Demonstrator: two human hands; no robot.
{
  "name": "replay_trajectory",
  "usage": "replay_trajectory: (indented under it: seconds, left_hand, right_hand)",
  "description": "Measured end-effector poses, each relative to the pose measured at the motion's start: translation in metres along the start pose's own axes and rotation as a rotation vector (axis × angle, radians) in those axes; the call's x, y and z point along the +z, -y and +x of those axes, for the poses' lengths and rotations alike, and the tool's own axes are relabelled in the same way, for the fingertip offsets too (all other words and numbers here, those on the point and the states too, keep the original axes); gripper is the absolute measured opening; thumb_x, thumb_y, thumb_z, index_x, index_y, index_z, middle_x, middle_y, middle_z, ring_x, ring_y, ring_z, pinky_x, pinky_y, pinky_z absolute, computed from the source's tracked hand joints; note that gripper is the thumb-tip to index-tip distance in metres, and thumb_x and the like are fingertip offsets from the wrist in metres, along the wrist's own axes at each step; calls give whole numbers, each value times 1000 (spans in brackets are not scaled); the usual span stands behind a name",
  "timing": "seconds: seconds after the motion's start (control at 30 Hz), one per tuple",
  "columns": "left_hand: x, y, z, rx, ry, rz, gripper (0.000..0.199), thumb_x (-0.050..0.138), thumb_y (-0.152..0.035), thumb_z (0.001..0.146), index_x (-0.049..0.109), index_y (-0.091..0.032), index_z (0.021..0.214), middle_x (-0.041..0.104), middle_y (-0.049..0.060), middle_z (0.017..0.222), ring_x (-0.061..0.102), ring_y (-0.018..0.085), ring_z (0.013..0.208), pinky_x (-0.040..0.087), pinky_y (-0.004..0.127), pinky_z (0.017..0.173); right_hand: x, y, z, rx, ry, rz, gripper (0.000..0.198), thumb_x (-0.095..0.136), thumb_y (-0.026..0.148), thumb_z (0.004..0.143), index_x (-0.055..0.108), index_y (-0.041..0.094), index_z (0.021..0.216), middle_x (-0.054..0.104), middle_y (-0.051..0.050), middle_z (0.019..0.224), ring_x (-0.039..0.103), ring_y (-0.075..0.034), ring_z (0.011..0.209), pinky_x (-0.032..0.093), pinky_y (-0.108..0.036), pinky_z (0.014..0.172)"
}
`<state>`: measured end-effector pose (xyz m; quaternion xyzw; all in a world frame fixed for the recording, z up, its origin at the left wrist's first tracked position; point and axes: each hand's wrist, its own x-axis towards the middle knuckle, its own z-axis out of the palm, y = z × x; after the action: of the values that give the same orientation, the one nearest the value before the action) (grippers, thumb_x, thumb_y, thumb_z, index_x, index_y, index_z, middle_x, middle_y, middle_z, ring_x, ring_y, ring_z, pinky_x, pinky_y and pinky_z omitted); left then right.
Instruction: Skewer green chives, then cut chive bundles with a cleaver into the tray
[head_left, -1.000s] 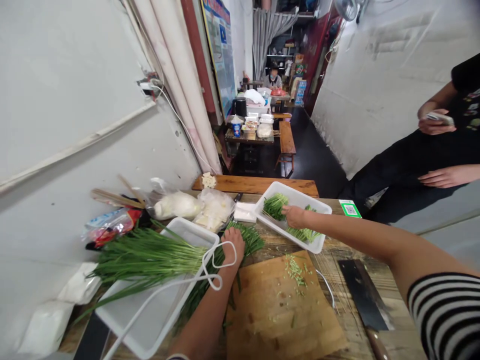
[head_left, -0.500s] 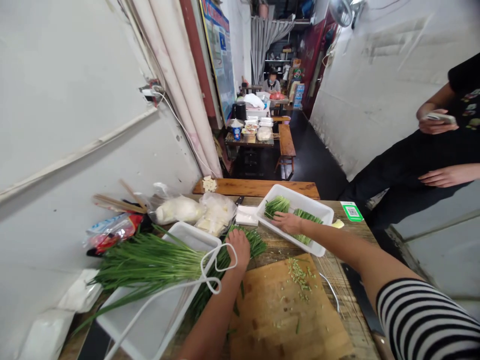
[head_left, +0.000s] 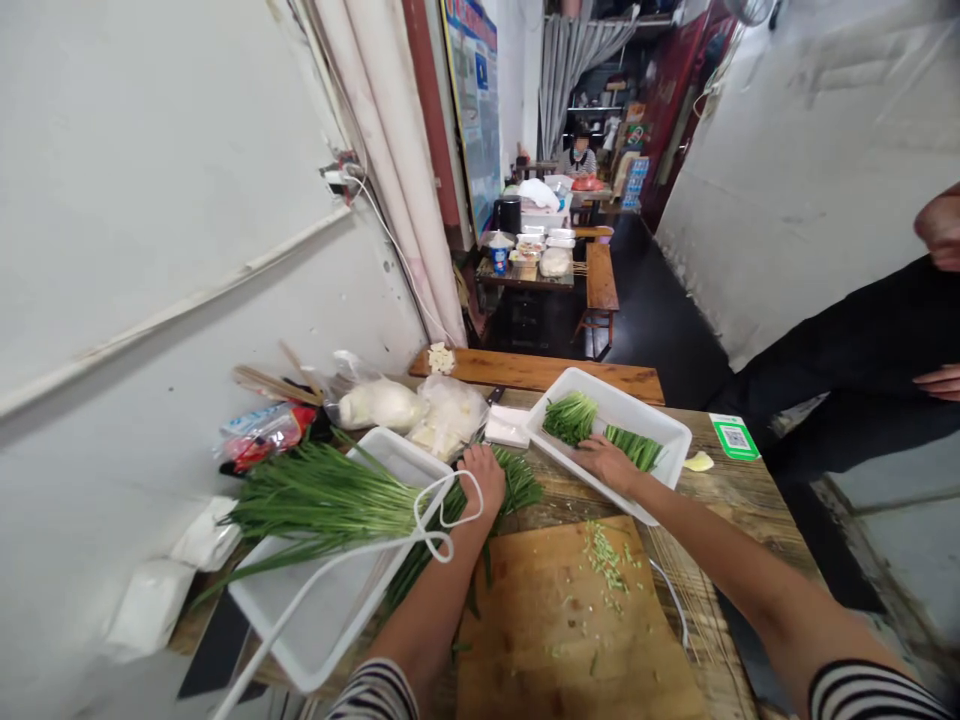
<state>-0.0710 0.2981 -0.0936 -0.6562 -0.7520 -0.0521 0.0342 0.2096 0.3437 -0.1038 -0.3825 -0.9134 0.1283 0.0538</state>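
Note:
My left hand [head_left: 484,478] is closed over a bundle of dark green garlic chives [head_left: 521,480], lying between the left tray and the cutting board. My right hand [head_left: 607,463] reaches into the right white tray [head_left: 559,458], fingers stretched out beside the cut chives. Two piles lie there: one cut bunch [head_left: 570,417] beyond my fingertips, another [head_left: 634,448] to the right of the hand. Long uncut chives [head_left: 322,500] spread across the left white tray [head_left: 285,620]. Small chive bits [head_left: 606,560] are scattered on the wooden cutting board [head_left: 547,630].
A white cord [head_left: 330,562] loops over the left tray. Bagged white food [head_left: 450,412], a stack of white paper [head_left: 508,425] and a QR card [head_left: 735,437] lie along the far side. Thin skewers [head_left: 694,600] lie right of the board. A person in dark trousers [head_left: 840,330] stands at right.
The view has shifted, so most things appear further right. My right hand has moved slightly toward the near side of its tray. My left hand stays on the chives.

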Motion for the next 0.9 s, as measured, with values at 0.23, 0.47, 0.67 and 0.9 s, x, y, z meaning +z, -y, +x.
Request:
replay_trajectory:
  seconds: [0.23, 0.47, 0.67, 0.9]
  left_hand:
    - [-12, 3, -1, 7, 0, -36, 80, 62, -45, 78, 33, -9, 143, 54, 19, 119, 49, 33, 108, 39, 44, 92]
    - [-12, 5, -8, 42, 6, -46, 98, 69, -51, 75, 23, -2, 147, 44, 27, 139, 40, 36, 129, 27, 48, 109]
    - [-8, 6, -23, 159, 39, -29, 100, 71, -46, 75, 20, 1, 147, 23, 29, 153, 19, 36, 145, 18, 49, 116]
    - [-25, 10, -69, 676, 149, -137, 68, 50, -27, 89, 25, -4, 148, 27, 19, 155, 24, 27, 144, 24, 42, 117]
  right_hand:
    - [-14, -11, -9, -32, -41, -89, 46, 38, 11, 90, 60, 22, 129, 57, -10, 134, 47, -22, 125, 22, -46, 112]
    - [-36, -17, -14, -2, -32, -177, 44, 39, 9, 90, 63, 23, 124, 59, -7, 132, 40, -24, 132, 18, -48, 113]
    - [-8, -9, -12, -16, 72, -270, 29, 45, 22, 94, 72, 19, 84, 69, -11, 93, 48, -30, 121, 14, -54, 112]
    - [-22, -13, -18, -99, -176, -442, 27, 45, 26, 95, 70, 19, 103, 64, -10, 114, 49, -25, 116, 25, -46, 107]
